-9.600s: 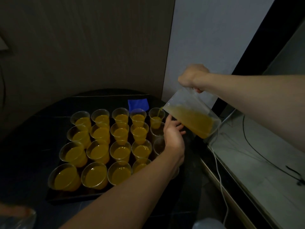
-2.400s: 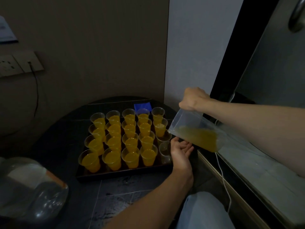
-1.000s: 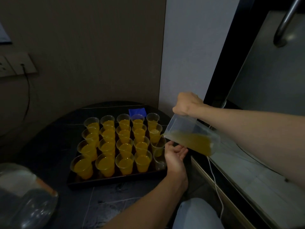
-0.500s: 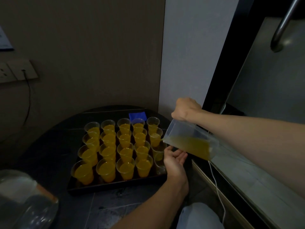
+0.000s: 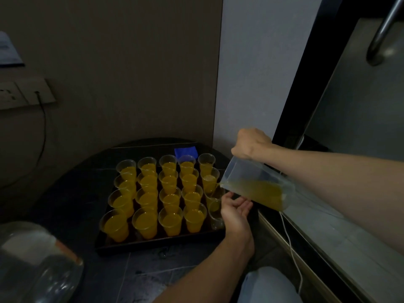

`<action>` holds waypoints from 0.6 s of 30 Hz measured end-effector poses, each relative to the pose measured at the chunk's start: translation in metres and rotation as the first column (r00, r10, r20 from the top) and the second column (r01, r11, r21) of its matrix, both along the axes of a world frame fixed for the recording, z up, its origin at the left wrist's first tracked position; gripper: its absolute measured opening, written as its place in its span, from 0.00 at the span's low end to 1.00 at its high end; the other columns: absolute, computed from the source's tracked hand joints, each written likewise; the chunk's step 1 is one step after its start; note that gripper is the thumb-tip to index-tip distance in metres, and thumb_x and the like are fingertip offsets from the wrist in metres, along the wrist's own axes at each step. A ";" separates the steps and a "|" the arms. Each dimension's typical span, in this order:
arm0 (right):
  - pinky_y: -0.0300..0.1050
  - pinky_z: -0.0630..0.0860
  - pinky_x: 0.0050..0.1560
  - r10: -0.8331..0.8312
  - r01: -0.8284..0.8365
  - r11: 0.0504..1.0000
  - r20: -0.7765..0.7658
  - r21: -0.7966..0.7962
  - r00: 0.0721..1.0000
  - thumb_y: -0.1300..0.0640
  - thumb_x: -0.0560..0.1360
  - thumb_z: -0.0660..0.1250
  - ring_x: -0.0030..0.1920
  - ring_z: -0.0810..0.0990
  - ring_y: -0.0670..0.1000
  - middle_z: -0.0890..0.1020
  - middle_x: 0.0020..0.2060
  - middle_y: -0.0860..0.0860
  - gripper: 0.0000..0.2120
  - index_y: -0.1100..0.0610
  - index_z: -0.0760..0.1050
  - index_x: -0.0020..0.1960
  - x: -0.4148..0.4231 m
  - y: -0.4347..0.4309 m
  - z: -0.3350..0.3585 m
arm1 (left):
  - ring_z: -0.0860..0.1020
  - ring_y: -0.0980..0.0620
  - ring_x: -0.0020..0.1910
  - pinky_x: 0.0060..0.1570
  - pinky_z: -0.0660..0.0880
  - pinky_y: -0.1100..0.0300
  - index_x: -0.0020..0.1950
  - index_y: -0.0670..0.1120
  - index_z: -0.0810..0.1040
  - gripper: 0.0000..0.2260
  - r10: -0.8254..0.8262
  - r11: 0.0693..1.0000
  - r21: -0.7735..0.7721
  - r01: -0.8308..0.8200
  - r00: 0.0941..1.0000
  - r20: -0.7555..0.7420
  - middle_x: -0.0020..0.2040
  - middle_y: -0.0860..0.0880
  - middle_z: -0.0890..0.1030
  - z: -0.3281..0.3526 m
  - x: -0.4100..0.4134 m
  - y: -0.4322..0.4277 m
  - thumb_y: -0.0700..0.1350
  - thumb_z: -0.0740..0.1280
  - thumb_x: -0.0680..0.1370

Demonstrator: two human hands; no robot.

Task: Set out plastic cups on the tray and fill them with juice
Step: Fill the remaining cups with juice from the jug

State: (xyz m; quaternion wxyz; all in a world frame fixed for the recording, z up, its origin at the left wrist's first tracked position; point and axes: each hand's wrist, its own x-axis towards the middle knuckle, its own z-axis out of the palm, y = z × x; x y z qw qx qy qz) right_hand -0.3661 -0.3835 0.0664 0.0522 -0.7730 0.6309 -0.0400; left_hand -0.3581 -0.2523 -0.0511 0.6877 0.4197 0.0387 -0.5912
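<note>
1. A dark rectangular tray [image 5: 157, 244] sat on the dark round bench [image 5: 72, 200] in the middle of the frame, slightly left.
2. Small clear plastic cups [image 5: 170, 221] stood on the tray in close rows, nearly all filled with orange juice [image 5: 145, 223].
3. In the rightmost column the two far cups were full. The third cup [image 5: 213, 204] held only a little juice, and the nearest cup [image 5: 216, 221] looked empty.
4. The right hand [image 5: 251, 145], right of centre, was clenched around the top of a clear plastic jug [image 5: 258, 184]. The jug was tilted with its spout down to the left, over the rightmost column.
5. Juice pooled along the jug's lower side and reached the spout, right above the third cup.
6. The left hand [image 5: 235, 206] lay beneath the jug, just right of that cup, palm up, its fingers [image 5: 247, 204] released and holding nothing. In the dim light I could not tell whether the thumb touched the cup.
7. A small blue square object [image 5: 185, 152] lay on the bench just behind the far row of cups.
8. A pale wall socket plate [image 5: 26, 92] with a dark cable plugged in sat at the left edge.
9. A large clear container [image 5: 39, 265] filled the lower left corner, out of focus.
10. A thin white cable [image 5: 293, 254] hung down at the lower right, and a metal handle [image 5: 384, 31] showed at the upper right.
</note>
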 end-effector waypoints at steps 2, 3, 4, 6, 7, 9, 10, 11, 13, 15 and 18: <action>0.42 0.67 0.29 -0.003 0.003 1.000 -0.001 -0.003 1.000 0.55 0.77 0.69 0.34 0.75 0.51 0.75 0.33 0.52 0.12 0.56 0.72 0.37 0.001 0.000 -0.001 | 0.79 0.41 0.60 0.64 0.75 0.50 0.73 0.42 0.68 0.16 -0.002 1.000 -0.001 0.002 1.000 0.008 0.59 0.37 0.78 0.000 0.000 0.001 0.42 0.51 0.86; 0.42 0.67 0.29 -0.006 0.006 1.000 -0.001 -0.008 1.000 0.54 0.77 0.69 0.34 0.75 0.51 0.75 0.33 0.52 0.13 0.56 0.72 0.37 0.001 0.000 -0.001 | 0.79 0.42 0.59 0.63 0.75 0.50 0.73 0.42 0.68 0.16 0.002 1.000 -0.004 -0.002 1.000 0.011 0.59 0.37 0.79 0.000 0.000 0.000 0.42 0.51 0.86; 0.42 0.67 0.29 -0.005 0.005 1.000 -0.002 -0.011 1.000 0.54 0.77 0.69 0.34 0.75 0.51 0.75 0.33 0.52 0.13 0.56 0.72 0.37 0.001 0.000 -0.001 | 0.79 0.42 0.59 0.63 0.75 0.50 0.72 0.42 0.68 0.16 0.007 1.000 -0.008 -0.007 1.000 0.012 0.59 0.37 0.79 -0.001 0.000 0.000 0.42 0.51 0.86; 0.42 0.66 0.29 0.003 -0.003 1.000 -0.011 -0.008 1.000 0.55 0.77 0.69 0.34 0.74 0.51 0.75 0.34 0.52 0.13 0.56 0.71 0.37 0.001 0.001 0.000 | 0.79 0.42 0.58 0.64 0.74 0.49 0.71 0.42 0.69 0.16 0.008 1.000 -0.004 -0.008 1.000 0.007 0.57 0.37 0.79 -0.001 -0.001 0.000 0.42 0.50 0.86; 0.42 0.66 0.29 0.007 -0.007 1.000 -0.015 -0.006 1.000 0.55 0.77 0.69 0.34 0.74 0.51 0.75 0.34 0.52 0.12 0.56 0.71 0.37 0.001 0.001 0.000 | 0.80 0.42 0.58 0.64 0.74 0.49 0.71 0.42 0.69 0.16 0.007 1.000 -0.001 -0.007 1.000 0.000 0.57 0.37 0.79 -0.001 -0.001 0.000 0.42 0.50 0.86; 0.42 0.66 0.29 0.010 -0.010 1.000 -0.017 -0.007 1.000 0.56 0.77 0.69 0.33 0.74 0.50 0.75 0.34 0.52 0.13 0.56 0.70 0.37 0.000 0.002 0.001 | 0.80 0.41 0.58 0.64 0.74 0.49 0.69 0.42 0.70 0.15 0.011 1.000 -0.005 -0.011 1.000 -0.015 0.57 0.37 0.79 0.000 -0.002 0.001 0.42 0.50 0.86; 0.42 0.66 0.29 0.008 -0.009 1.000 -0.016 -0.010 1.000 0.56 0.77 0.69 0.33 0.74 0.50 0.75 0.34 0.52 0.13 0.56 0.70 0.37 0.001 0.001 0.002 | 0.80 0.41 0.58 0.64 0.75 0.49 0.69 0.42 0.70 0.15 0.011 1.000 -0.011 -0.011 1.000 -0.018 0.57 0.37 0.79 0.000 -0.001 0.001 0.42 0.50 0.86; 0.42 0.66 0.29 0.008 -0.008 1.000 -0.019 -0.014 1.000 0.56 0.77 0.69 0.34 0.74 0.50 0.75 0.34 0.52 0.13 0.56 0.70 0.37 0.001 0.001 0.002 | 0.80 0.41 0.57 0.63 0.75 0.49 0.69 0.42 0.70 0.15 0.011 1.000 -0.014 -0.011 1.000 -0.018 0.58 0.37 0.79 0.001 -0.001 0.001 0.42 0.50 0.86; 0.42 0.67 0.29 0.010 -0.010 1.000 -0.025 -0.012 1.000 0.55 0.77 0.69 0.34 0.75 0.51 0.76 0.34 0.52 0.12 0.56 0.71 0.37 0.002 0.001 0.002 | 0.80 0.42 0.56 0.62 0.75 0.49 0.67 0.43 0.71 0.14 0.011 1.000 -0.008 -0.011 1.000 -0.021 0.57 0.37 0.80 0.002 0.000 0.001 0.42 0.51 0.86; 0.42 0.67 0.29 0.012 -0.012 1.000 -0.019 -0.010 1.000 0.55 0.77 0.69 0.34 0.75 0.51 0.76 0.35 0.52 0.12 0.56 0.71 0.38 0.003 0.001 0.003 | 0.81 0.42 0.56 0.61 0.75 0.50 0.66 0.43 0.72 0.13 0.003 1.000 -0.009 -0.003 1.000 -0.018 0.57 0.37 0.80 0.004 0.001 0.003 0.42 0.51 0.86; 0.42 0.67 0.29 0.020 -0.020 1.000 -0.022 -0.009 1.000 0.55 0.77 0.69 0.35 0.75 0.51 0.76 0.35 0.52 0.12 0.55 0.71 0.38 0.003 0.003 0.003 | 0.81 0.42 0.56 0.61 0.75 0.50 0.64 0.43 0.72 0.13 0.008 1.000 -0.016 -0.008 1.000 -0.020 0.56 0.37 0.80 0.004 0.001 0.005 0.42 0.51 0.86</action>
